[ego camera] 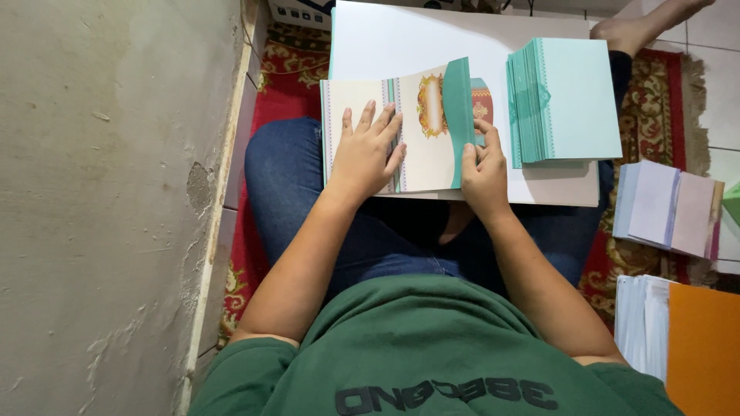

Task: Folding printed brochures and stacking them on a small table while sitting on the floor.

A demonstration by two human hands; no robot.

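Fingers of the left hand (368,151) lie spread flat on the open card (420,131) on the lap board (432,46), while the right hand (483,171) pinches its upturned teal flap (458,108), beside the card stack (566,98).

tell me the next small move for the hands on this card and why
Probably press the teal flap down flat: the right hand holds it half-raised and curved over the cream card, while the left hand pins the card's other panel against the white board.
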